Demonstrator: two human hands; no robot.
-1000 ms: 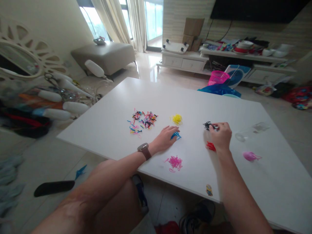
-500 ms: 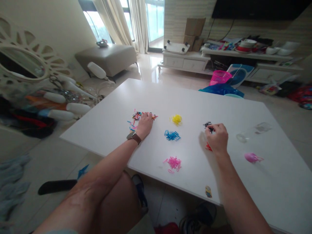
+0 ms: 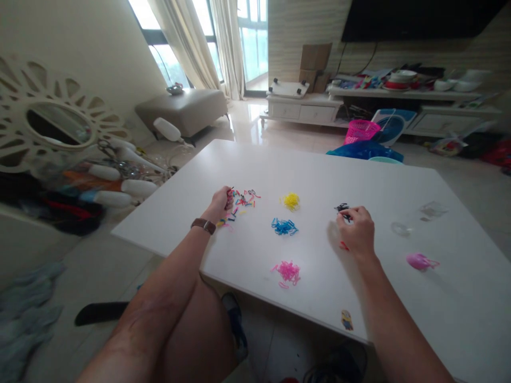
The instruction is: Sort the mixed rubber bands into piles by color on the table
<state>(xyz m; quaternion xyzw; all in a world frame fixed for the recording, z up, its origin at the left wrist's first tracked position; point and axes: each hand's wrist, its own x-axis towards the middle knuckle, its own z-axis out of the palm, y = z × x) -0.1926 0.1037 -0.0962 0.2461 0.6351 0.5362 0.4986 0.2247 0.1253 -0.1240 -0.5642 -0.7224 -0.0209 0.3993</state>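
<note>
My left hand [image 3: 221,202] is closed at the edge of a mixed heap of small coloured rubber bands [image 3: 244,200], its fingers curled. A dark band end pokes out at its fingertips, and coloured bits show under the fingers. My right hand [image 3: 359,229] is pinched over the black rubber bands [image 3: 342,207]; whatever lies between its fingertips is too small to make out. Partly covered by that hand are red rubber bands [image 3: 344,246]. Between the hands lie separate piles of yellow bands [image 3: 291,201], blue bands [image 3: 285,227] and pink bands [image 3: 288,271].
The white table [image 3: 247,165] holds a pink egg-shaped item [image 3: 419,261], a clear round piece [image 3: 401,229] and a clear packet [image 3: 433,210] on the right. A small cartoon sticker [image 3: 346,320] is near the front edge. A pink basket [image 3: 361,131] stands beyond the table.
My left hand has pulled back to the left and curled closed; the mixed heap is now more spread out and uncovered. My right hand stays by the black bands. The view has tilted up slightly.
</note>
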